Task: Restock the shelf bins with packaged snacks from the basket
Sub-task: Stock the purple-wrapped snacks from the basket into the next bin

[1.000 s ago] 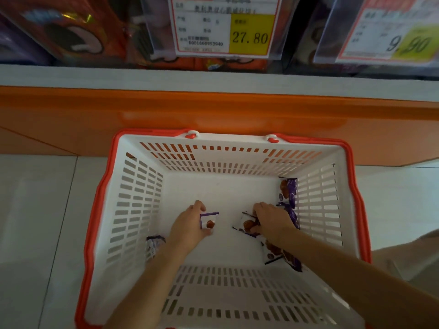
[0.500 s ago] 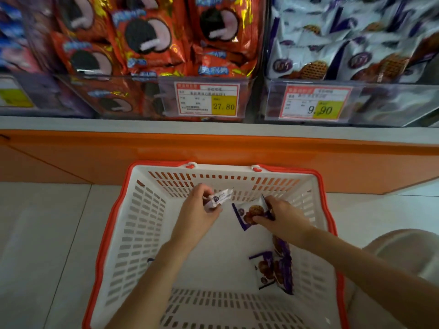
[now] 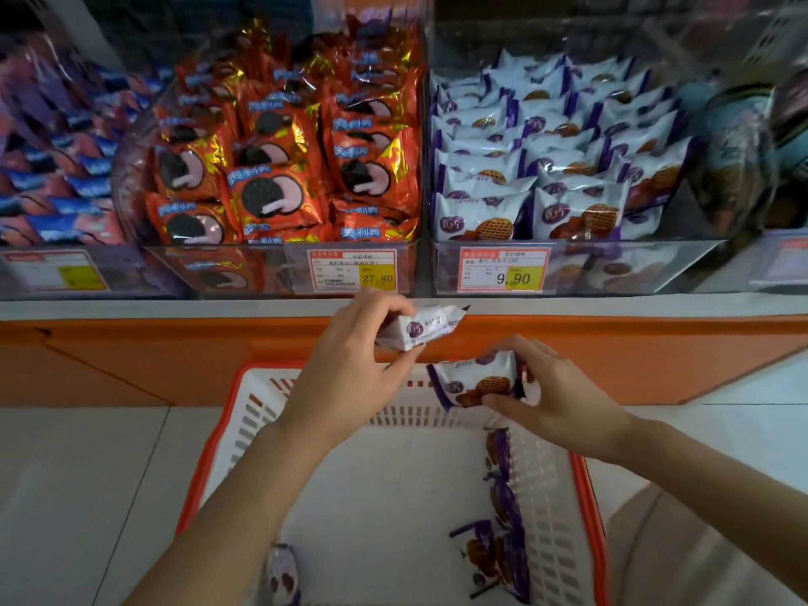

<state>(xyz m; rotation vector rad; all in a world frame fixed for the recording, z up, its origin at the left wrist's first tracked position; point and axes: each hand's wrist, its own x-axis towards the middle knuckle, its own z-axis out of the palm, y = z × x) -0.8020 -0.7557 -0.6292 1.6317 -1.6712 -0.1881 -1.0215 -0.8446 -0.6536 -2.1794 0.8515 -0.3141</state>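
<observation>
My left hand (image 3: 350, 369) grips a white and purple snack packet (image 3: 422, 328) in front of the orange shelf edge. My right hand (image 3: 555, 398) pinches a second white and purple packet (image 3: 474, 380) just above the far rim of the basket. The white basket with an orange rim (image 3: 205, 465) sits on the floor below both hands. Several more purple packets (image 3: 503, 518) lie along its right wall, and one (image 3: 284, 575) lies near its left front. The clear bin of matching white and purple packets (image 3: 551, 168) stands on the shelf up and to the right.
A clear bin of orange cookie packets (image 3: 288, 168) stands left of the purple one, with a bin of blue and pink packets (image 3: 57, 177) further left. Price tags 27.80 (image 3: 352, 271) and 9.90 (image 3: 503, 269) hang on the bin fronts. A pale tiled floor (image 3: 78, 496) surrounds the basket.
Both hands have risen out of the basket, each with one packet, up to the shelf edge. The view has tilted upward, showing the bins in full.
</observation>
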